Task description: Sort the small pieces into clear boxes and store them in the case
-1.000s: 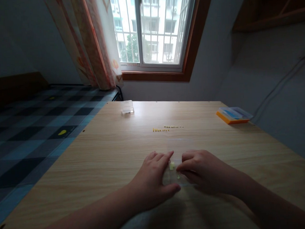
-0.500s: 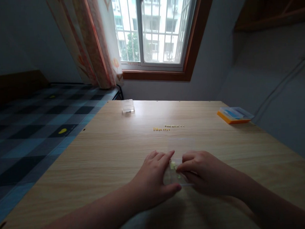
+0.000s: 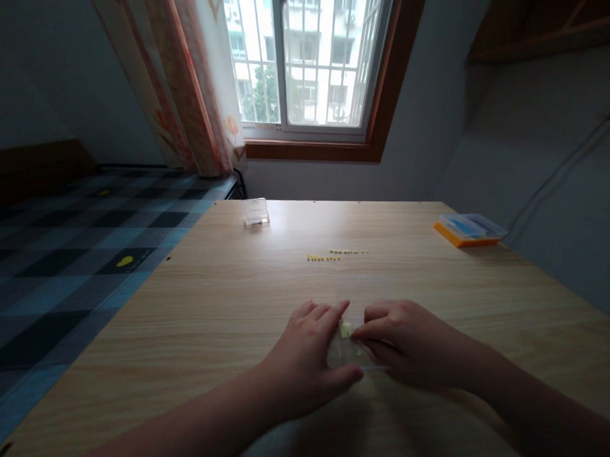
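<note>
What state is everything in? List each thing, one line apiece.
clear container, flat on the table.
yellow-green piece, at the container's far edge.
left hand, gripping the container's left side.
right hand, fingertips at the yellow-green piece; grip unclear.
small yellow pieces, lined in rows.
clear box, alone, far left.
orange case, lying flat.
window, appears shut.

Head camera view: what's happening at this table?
A person works at a light wooden table. The left hand holds a small clear plastic container between thumb and fingers, while the right hand touches a tiny pale yellow-green piece with its fingertips. Rows of tiny yellow pieces lie further back, apart from both hands.
</note>
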A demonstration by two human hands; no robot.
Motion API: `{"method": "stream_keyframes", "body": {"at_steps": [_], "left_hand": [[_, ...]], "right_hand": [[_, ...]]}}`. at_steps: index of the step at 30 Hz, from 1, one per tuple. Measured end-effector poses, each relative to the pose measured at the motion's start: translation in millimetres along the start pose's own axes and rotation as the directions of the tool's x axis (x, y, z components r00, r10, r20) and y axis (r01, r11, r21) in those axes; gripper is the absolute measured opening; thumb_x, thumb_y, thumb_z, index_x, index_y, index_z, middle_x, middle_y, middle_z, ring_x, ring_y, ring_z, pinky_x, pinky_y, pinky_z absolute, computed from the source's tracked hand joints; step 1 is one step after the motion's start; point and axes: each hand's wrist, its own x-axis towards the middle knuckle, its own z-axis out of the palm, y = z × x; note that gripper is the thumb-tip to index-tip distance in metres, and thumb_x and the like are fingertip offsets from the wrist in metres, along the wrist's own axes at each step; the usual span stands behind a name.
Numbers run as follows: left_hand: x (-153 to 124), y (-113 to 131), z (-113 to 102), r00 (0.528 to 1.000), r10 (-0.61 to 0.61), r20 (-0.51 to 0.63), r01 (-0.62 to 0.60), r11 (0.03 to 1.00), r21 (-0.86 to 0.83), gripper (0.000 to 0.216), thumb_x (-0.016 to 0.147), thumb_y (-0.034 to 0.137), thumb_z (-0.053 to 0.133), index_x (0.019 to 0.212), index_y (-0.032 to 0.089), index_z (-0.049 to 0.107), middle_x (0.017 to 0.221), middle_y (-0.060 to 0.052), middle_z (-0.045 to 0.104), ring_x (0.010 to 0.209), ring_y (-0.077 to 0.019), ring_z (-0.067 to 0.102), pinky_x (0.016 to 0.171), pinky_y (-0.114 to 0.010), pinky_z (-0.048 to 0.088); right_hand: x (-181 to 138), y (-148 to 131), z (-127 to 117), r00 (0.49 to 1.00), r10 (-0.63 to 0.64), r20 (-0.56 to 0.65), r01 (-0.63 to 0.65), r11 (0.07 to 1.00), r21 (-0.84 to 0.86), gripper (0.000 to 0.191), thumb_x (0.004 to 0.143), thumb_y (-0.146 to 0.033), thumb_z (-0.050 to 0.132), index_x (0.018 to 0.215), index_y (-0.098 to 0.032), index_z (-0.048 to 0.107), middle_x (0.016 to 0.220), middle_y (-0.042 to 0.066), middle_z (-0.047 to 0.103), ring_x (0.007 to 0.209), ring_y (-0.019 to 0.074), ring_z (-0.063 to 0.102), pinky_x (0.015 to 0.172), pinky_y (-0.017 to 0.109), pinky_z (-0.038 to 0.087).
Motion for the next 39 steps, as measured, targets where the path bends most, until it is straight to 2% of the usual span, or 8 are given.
{"method": "stream_keyframes", "body": {"at_steps": [22, 29, 33, 39], "left_hand": [[1.1, -0.1, 0.2, 1.000, 0.007, 0.000, -0.007, 1.000, -0.004, 0.082, 0.073, 0.033, 0.079, 0.146, 0.019, 0.046, 0.136, -0.012, 0.061, 0.127, -0.0330, 0.051, 0.115, -0.054, 0.034], [0.1, -2.6, 2.2, 1.000, 0.006, -0.012, -0.006, 1.000, -0.008, 0.083, 0.072, 0.034, 0.080, 0.147, 0.020, 0.046, 0.136, -0.011, 0.061, 0.127, -0.0331, 0.051, 0.116, -0.053, 0.033], [0.1, -1.9, 1.1, 1.000, 0.002, 0.001, -0.002, 1.000, -0.006, 0.084, 0.072, 0.035, 0.080, 0.147, 0.019, 0.046, 0.136, -0.012, 0.061, 0.127, -0.0330, 0.051, 0.117, -0.053, 0.030], [0.4, -2.0, 1.4, 1.000, 0.012, -0.012, -0.012, 1.000, -0.017, 0.083, 0.073, 0.034, 0.079, 0.148, 0.022, 0.045, 0.135, -0.011, 0.061, 0.127, -0.0334, 0.051, 0.114, -0.054, 0.034]], "right_hand": [[0.6, 1.6, 0.3, 1.000, -0.014, -0.020, 0.013, 1.000, -0.018, 0.018, 0.091, -0.014, 0.055, 0.089, -0.019, 0.072, 0.083, 0.001, 0.064, 0.073, 0.0102, 0.055, 0.067, 0.023, 0.034], [-0.8, 4.1, -3.4, 0.998, -0.040, -0.048, 0.040, 0.999, 0.011, 0.029, 0.089, -0.010, 0.056, 0.104, -0.025, 0.076, 0.085, 0.001, 0.066, 0.075, 0.0107, 0.058, 0.068, 0.023, 0.036], [-2.3, 4.7, -4.0, 0.996, -0.063, -0.055, 0.063, 0.998, -0.008, 0.034, 0.085, -0.007, 0.055, 0.103, -0.026, 0.077, 0.084, 0.001, 0.065, 0.075, 0.0112, 0.057, 0.069, 0.024, 0.036], [-1.5, 4.4, -0.4, 0.998, -0.051, -0.039, 0.048, 0.997, -0.056, 0.031, 0.083, -0.008, 0.055, 0.098, -0.024, 0.077, 0.080, 0.001, 0.063, 0.072, 0.0116, 0.054, 0.068, 0.025, 0.034]]}}
